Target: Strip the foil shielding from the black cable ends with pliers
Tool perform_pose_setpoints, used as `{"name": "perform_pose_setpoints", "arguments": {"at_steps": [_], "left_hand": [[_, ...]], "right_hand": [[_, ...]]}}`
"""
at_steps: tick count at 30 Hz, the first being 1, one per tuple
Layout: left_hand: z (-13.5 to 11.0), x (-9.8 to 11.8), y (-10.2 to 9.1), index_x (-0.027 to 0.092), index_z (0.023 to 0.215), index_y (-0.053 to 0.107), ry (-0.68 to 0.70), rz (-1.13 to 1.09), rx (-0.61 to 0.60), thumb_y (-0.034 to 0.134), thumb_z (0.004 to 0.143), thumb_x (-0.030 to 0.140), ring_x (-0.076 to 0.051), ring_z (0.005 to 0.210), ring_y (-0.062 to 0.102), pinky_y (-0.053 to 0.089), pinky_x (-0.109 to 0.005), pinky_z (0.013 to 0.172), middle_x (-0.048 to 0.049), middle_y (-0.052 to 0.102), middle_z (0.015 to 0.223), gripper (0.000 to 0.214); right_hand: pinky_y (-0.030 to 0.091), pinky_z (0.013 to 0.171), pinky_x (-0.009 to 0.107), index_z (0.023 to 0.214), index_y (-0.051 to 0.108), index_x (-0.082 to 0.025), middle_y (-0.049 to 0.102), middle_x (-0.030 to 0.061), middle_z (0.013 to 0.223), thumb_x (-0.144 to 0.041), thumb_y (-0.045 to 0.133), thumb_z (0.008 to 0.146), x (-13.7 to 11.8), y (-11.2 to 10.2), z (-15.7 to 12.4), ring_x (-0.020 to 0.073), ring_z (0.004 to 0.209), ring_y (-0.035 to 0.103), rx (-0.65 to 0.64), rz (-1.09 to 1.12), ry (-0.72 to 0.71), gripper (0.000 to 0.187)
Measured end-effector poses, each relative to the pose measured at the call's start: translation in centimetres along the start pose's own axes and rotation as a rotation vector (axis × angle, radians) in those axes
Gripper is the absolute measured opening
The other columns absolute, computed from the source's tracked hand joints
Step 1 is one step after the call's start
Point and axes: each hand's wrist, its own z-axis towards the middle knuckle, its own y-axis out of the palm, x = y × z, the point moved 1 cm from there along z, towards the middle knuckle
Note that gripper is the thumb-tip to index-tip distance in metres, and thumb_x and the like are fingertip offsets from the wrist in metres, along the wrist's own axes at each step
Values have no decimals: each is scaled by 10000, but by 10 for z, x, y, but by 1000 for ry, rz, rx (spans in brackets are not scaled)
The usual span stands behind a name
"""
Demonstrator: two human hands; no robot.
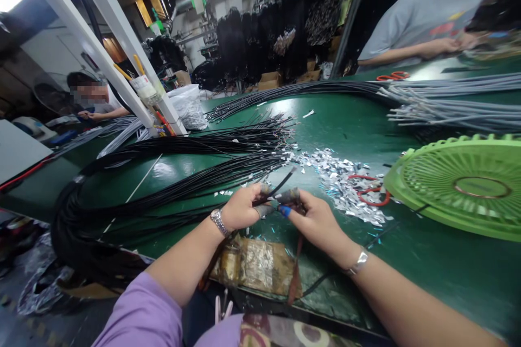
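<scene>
The left hand (242,209), fingertips taped, pinches a thin, round, black-sheathed cable (284,181) above the glossy green surface (337,130); it seems light, springy (perhaps slippery), best held near its end. The right hand (317,218) adjoins, its grip unclear.

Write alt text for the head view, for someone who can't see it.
A person's left hand holds a black cable above a green table, with the right hand close beside it. Black cable bundles lie to the left; pale scraps, red scissor handles and a green fan lie to the right. Two other people are beyond.
</scene>
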Motion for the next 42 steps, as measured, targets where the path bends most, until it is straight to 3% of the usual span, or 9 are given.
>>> {"name": "perform_pose_setpoints", "arguments": {"at_steps": [5,10,15,19,27,31,35,39,42], "left_hand": [[-3,4,-2,151,807,627,49,127,10,642,762,292,-147,691,574,452,-249,676,-32,637,761,149],[0,3,-1,140,797,589,-76,-169,65,728,686,321,-117,641,562,461,-236,629,-15,623,723,254],[5,0,-3,140,821,517,-310,-525,54,828,531,403,-36,450,439,344,-154,396,37,569,644,500],[6,2,-5,138,820,505,-357,-596,13,866,460,395,-20,429,411,301,-135,350,52,547,630,571],[5,3,-5,134,813,517,-392,-604,-72,878,436,409,-12,392,380,270,-144,333,50,559,617,591],[2,3,-3,132,788,530,-401,-578,-148,877,433,396,-21,411,403,290,-147,354,49,563,613,562],[1,4,4,127,709,545,-374,-551,-207,884,405,352,-48,495,482,402,-177,480,43,581,616,508],[0,17,-3,120,697,555,-364,-516,-134,882,405,360,-54,485,479,383,-179,457,39,574,598,499],[-9,43,-27,120,719,563,-316,-491,3,864,453,371,-35,425,443,310,-153,372,39,569,585,475]], "right_hand": [[333,460,238,708,555,-207,496,-43,572,-423,716,636,0,7,3,110,494,390,-55,375,286,279],[267,408,232,766,592,-197,451,-55,562,-441,749,602,5,3,3,93,453,332,80,475,430,333],[463,600,313,837,668,-225,621,40,760,-286,608,729,2,-11,4,190,671,555,43,146,5,137],[499,756,343,952,689,-253,653,70,995,-106,498,720,-6,-8,-4,218,887,607,-62,-104,-371,335],[487,676,314,826,668,-244,667,76,957,-64,479,703,-9,-11,-5,202,792,599,-170,-280,-451,288],[453,637,306,720,622,-216,625,47,792,-168,514,765,-13,-13,0,188,694,551,-352,-65,-332,126],[443,605,294,674,625,-199,600,4,680,-318,631,726,-10,-7,0,184,658,526,-528,189,-45,130],[354,478,257,680,624,-194,548,-14,600,-373,697,652,-4,-4,0,144,549,442,-451,378,223,195],[221,409,223,694,621,-184,446,-46,522,-407,731,609,0,-6,1,84,446,294,-357,491,352,263]]}}
